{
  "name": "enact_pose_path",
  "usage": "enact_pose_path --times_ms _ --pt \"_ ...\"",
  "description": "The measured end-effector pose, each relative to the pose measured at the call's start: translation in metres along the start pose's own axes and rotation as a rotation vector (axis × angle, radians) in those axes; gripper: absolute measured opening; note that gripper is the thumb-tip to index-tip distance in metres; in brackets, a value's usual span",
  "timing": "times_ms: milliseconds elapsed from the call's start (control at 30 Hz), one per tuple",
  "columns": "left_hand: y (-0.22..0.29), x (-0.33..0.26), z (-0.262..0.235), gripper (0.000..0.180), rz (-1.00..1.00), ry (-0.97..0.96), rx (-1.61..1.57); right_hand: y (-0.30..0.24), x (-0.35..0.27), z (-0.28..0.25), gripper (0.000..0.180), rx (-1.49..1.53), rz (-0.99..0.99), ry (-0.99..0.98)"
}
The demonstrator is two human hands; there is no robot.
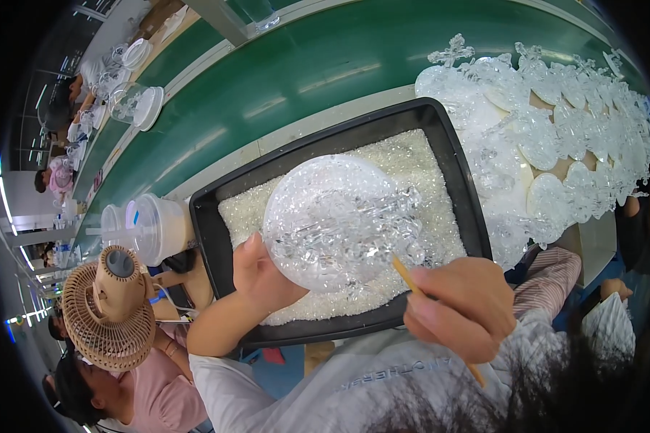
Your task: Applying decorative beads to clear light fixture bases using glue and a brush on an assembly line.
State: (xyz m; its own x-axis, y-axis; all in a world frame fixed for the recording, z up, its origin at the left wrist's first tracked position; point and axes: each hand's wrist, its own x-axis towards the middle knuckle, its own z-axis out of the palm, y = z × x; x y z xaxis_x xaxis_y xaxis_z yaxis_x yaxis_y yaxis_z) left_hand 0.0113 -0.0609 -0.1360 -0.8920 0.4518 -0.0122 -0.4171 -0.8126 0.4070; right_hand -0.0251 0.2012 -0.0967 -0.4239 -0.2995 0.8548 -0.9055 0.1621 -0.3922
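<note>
My left hand (262, 273) is closed on the lower left rim of a round white disc (318, 177), thumb up along its edge. A clear, faceted ornament (339, 229) stretches across the disc, and glittering bits cover its surface. In my right hand (464, 307) a thin yellow wooden stick (406, 274) is pinched between thumb and fingers. Its tip meets the right end of the ornament, and I cannot make out whether it ends in a brush. Beneath the disc lies a black tray (213, 231) holding a bed of sparkling pale granules (419, 155).
Many clear ornaments on white discs (538, 148) crowd the table to the right. Lidded plastic tubs (152, 227) and a beige fan (112, 310) stand at the left. Beyond the tray runs a green surface (303, 72). Other people sit nearby, one in pink (159, 390).
</note>
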Motion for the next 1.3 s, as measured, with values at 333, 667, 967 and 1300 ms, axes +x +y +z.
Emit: enact_pose_path --times_ms 333,667,967,1300 --pt "0.010 0.000 0.013 0.096 -0.137 0.212 0.371 0.003 -0.007 0.000 0.049 0.048 0.003 0.019" --pt "0.002 0.003 0.001 0.087 0.031 -0.007 0.095 0.001 -0.003 -0.017 0.026 0.205 0.015 -0.126" --pt "0.005 0.005 0.003 0.086 0.029 -0.061 0.049 0.002 -0.007 -0.007 0.029 0.219 0.016 0.036" --pt "0.006 0.000 -0.001 0.088 0.001 -0.034 0.045 -0.001 -0.002 -0.003 0.040 0.234 0.017 -0.012"
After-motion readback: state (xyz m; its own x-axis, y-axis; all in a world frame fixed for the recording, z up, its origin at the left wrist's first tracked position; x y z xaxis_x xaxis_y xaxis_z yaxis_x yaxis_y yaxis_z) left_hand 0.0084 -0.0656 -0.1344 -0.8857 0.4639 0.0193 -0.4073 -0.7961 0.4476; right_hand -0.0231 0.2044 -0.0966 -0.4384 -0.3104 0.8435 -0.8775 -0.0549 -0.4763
